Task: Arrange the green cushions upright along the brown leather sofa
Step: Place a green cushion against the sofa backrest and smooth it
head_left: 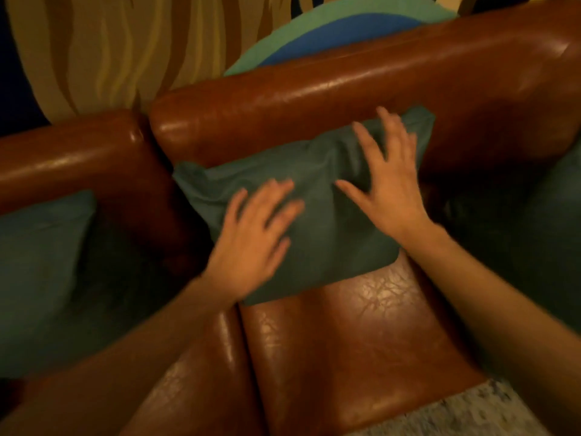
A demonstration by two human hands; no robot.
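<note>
A dark green cushion (323, 221) leans against the backrest of the brown leather sofa (345, 335), standing on the seat. My left hand (251, 240) lies flat on its lower left face with fingers spread. My right hand (386, 184) is spread over its upper right part, fingers straight. A second green cushion (53, 272) stands at the left against the sofa back. A third green cushion (540, 234) fills the right edge, partly cut off.
Behind the sofa back (361, 99) is a wall with tan wavy stripes (110, 48) and a teal and blue rounded shape (330, 29). A pale speckled carpet (456, 416) shows at the bottom right below the seat edge.
</note>
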